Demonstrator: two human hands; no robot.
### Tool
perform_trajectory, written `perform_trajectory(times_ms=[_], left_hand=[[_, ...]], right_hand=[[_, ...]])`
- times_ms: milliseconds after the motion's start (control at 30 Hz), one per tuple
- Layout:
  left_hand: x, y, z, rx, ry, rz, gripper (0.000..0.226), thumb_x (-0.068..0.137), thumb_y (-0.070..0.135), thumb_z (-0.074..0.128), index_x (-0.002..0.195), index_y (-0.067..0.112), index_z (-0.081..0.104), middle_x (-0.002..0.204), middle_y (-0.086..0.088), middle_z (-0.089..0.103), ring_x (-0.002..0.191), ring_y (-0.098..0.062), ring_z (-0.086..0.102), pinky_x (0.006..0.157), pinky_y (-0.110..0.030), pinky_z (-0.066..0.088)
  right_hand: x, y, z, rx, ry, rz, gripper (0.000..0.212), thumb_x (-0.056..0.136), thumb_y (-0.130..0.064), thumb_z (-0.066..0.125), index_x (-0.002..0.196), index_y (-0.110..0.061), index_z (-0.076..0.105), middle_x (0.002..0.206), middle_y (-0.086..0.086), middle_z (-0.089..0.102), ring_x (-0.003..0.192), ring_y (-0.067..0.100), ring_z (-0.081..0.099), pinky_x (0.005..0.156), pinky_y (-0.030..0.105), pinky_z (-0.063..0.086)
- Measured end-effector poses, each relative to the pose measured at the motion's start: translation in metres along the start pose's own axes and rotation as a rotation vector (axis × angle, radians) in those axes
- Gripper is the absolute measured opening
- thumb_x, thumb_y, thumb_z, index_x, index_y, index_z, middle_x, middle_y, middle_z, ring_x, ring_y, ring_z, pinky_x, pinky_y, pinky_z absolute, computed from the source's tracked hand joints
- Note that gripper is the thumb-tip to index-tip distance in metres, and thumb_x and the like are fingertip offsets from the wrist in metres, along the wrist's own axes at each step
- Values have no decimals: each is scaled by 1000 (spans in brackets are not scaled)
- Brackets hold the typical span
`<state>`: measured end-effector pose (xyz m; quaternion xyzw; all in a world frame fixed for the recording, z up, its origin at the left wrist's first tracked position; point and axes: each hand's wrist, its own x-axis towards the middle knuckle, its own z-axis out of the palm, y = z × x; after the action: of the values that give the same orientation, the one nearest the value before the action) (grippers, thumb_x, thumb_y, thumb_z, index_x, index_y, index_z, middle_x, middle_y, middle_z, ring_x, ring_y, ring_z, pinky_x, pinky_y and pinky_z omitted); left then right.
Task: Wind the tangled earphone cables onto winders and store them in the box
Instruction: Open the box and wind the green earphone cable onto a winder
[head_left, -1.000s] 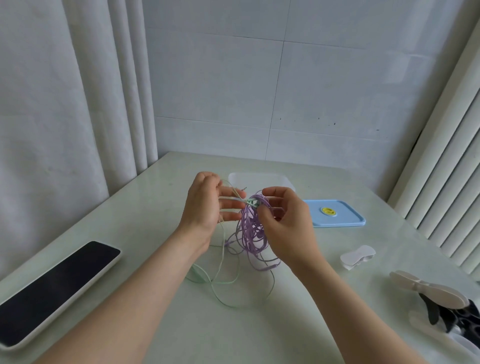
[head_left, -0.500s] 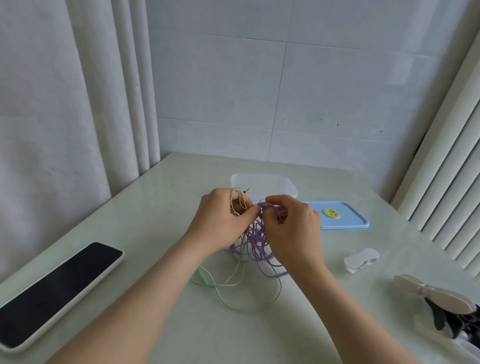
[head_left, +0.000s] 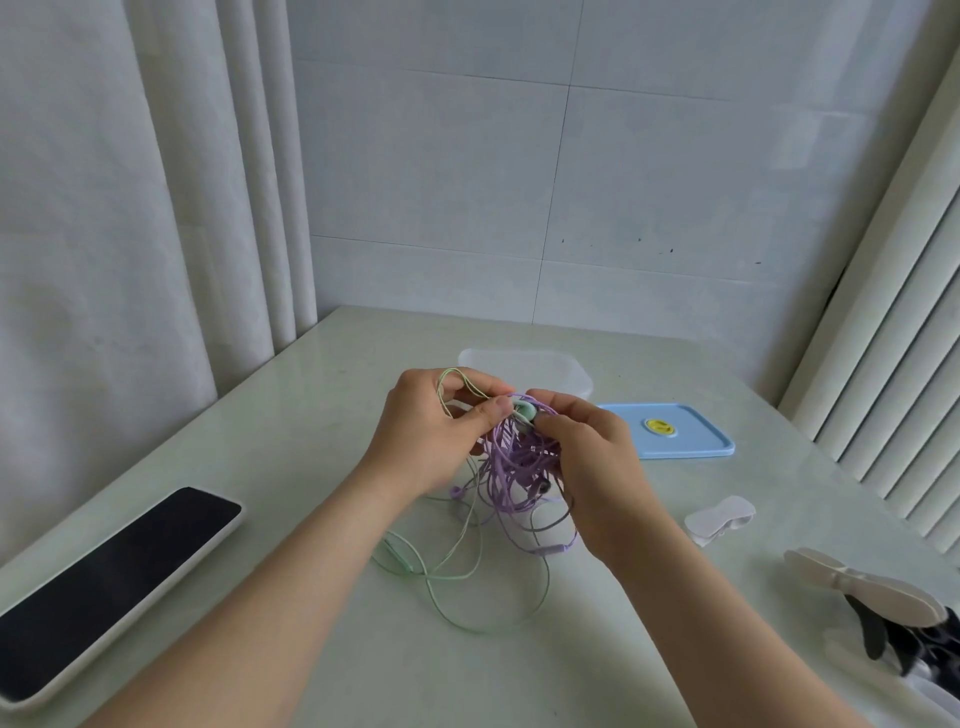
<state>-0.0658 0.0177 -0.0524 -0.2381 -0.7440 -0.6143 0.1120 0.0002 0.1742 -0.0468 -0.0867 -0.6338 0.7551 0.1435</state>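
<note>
Hands closer now, a mint earbud (head_left: 525, 411) showing between the thumbs!
Nearest, green cable (head_left: 452, 571) slack loops on the desk (head_left: 311, 415); left hand (head_left: 426, 441) fingers pinch a green loop, right hand (head_left: 597, 467) fingers curl into the purple cable (head_left: 511, 467) tangle, hiding its core. Two cables; nearer winder (head_left: 862, 587) over dark shapes cut off rightward, farther winder (head_left: 719, 519); beyond, one clear box (head_left: 524, 364), one blue lid (head_left: 696, 441).

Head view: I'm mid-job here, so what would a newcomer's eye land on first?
The tangle of thin purple earphone cable mid-frame, held between the left hand and right hand, with a pale green earphone cable trailing in loops beneath. Next, the flat blue plastic lid with a yellow smiley, right of the clear plastic box behind the hands, and the black-screened device at the left edge.
</note>
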Motion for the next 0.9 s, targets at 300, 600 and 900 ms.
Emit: perform_trajectory(times_ms=[300,600,900], left_hand=[[-5,3,4,-78,5,30,15,88,14,84,102,17,83,88,3,81,80,-19,79,76,-45,66],[-6,4,3,107,96,309,17,84,21,88,101,21,85,90,11,81,73,-7,76,67,-32,63],[-4,0,5,342,64,397,11,97,32,74,97,22,71,80,17,63,65,0,59,62,-30,48]], right_hand=[[3,-8,-7,237,-78,83,29,97,5,55,122,-3,68,95,17,73,79,29,69,61,34,56],[-1,-8,-5,265,-62,43,19,96,0,68,112,-10,70,91,13,75,75,26,70,63,34,57],[0,-8,-3,234,-34,81,17,100,-13,64,110,-10,78,88,10,74,74,25,69,71,39,58]])
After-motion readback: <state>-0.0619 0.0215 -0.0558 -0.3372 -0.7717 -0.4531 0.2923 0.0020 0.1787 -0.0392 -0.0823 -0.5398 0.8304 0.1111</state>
